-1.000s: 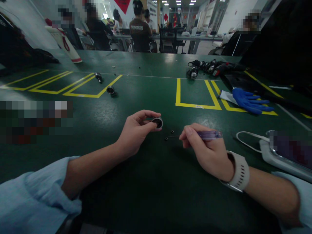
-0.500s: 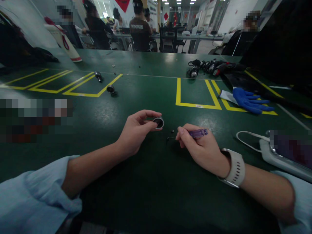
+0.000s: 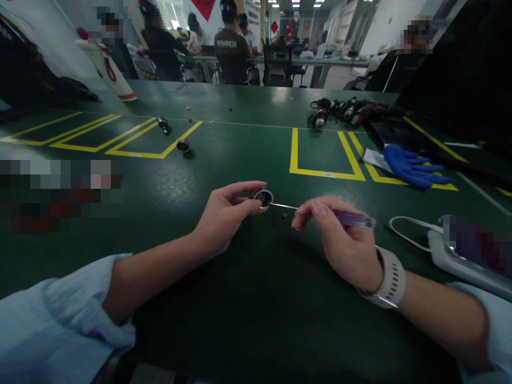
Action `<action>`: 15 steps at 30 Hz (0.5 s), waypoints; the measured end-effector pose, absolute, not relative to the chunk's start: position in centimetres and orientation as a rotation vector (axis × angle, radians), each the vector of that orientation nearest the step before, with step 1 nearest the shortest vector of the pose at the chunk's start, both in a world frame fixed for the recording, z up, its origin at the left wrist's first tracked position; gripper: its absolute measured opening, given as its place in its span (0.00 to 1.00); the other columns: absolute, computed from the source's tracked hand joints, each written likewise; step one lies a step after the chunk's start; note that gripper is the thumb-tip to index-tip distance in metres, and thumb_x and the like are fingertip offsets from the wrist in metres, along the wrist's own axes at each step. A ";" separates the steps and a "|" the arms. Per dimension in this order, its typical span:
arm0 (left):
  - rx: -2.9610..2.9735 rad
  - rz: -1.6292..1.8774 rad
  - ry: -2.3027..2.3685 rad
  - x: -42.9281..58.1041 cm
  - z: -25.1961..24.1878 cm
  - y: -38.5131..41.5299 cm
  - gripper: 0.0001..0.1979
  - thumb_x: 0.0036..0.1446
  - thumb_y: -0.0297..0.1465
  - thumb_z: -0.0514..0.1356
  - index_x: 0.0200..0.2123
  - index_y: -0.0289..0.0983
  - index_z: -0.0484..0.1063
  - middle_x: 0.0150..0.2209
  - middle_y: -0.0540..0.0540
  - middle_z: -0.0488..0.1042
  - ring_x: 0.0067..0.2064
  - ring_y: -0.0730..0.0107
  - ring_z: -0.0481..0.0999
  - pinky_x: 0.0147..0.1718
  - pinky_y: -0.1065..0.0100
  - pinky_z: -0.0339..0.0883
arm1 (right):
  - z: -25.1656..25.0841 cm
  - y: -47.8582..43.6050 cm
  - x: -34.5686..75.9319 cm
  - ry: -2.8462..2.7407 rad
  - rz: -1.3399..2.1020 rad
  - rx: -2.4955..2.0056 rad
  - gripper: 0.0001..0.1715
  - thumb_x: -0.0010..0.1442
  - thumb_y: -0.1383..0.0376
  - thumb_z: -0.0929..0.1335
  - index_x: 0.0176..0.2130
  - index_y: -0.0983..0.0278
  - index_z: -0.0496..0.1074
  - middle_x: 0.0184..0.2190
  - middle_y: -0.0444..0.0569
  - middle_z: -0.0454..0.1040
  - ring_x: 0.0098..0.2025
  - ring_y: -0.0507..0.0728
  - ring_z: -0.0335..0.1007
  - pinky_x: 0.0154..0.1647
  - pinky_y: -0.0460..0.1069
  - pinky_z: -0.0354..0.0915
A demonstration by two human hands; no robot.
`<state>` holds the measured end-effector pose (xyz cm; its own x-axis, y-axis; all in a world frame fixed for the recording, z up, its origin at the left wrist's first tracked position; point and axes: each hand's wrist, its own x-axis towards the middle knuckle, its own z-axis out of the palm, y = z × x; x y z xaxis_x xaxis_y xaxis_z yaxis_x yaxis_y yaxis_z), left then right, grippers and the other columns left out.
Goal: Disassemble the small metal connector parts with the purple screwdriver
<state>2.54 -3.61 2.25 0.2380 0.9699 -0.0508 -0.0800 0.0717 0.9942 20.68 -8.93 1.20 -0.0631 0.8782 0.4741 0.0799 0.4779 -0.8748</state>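
Between the thumb and fingers of my left hand [image 3: 226, 216] is a small round metal cup [image 3: 264, 198], its dark opening facing right. My right hand [image 3: 340, 234] holds a screwdriver with a clear purple handle [image 3: 354, 218]. The thin shaft points left, and its tip reaches the cup's opening; whether it touches anything inside is too small to tell. Just below the shaft, a tiny dark ring-shaped piece [image 3: 284, 215] lies on the green table [image 3: 240, 320].
Beyond my hands lie another round cup [image 3: 183, 146] and a metal part [image 3: 163, 125]. Black cables and metal parts [image 3: 319, 118] and a blue glove [image 3: 414, 165] are at the right. A phone [image 3: 476, 240] rests near my right forearm. People sit in the background.
My right hand has moved right, and the screwdriver's tip has risen from near the table to the cup's opening. The cup has tilted slightly in my left hand.
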 end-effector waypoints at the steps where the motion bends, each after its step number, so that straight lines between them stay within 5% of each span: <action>1: 1.206 1.022 0.997 2.5 2.2 -3.6 0.14 0.45 0.24 0.65 0.39 0.35 0.77 0.35 0.46 0.79 0.37 0.67 0.78 0.43 0.63 0.72 | 1.4 -9.1 20.6 -1.564 0.755 -0.910 0.10 0.64 0.65 0.62 0.34 0.63 0.72 0.28 0.45 0.74 0.32 0.53 0.71 0.34 0.50 0.69; 15: 1.279 1.028 1.034 2.7 2.5 -3.6 0.11 0.43 0.26 0.67 0.35 0.34 0.76 0.32 0.46 0.80 0.34 0.68 0.79 0.36 0.69 0.73 | 1.7 -9.4 20.0 -1.950 0.432 -0.936 0.08 0.62 0.70 0.62 0.40 0.63 0.70 0.34 0.48 0.75 0.37 0.54 0.72 0.40 0.52 0.67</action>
<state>2.75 -3.61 2.51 0.2306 0.9728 -0.0216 -0.0161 0.0260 0.9995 19.98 -9.39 1.70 -0.3065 0.7552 0.5794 0.4399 0.6521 -0.6174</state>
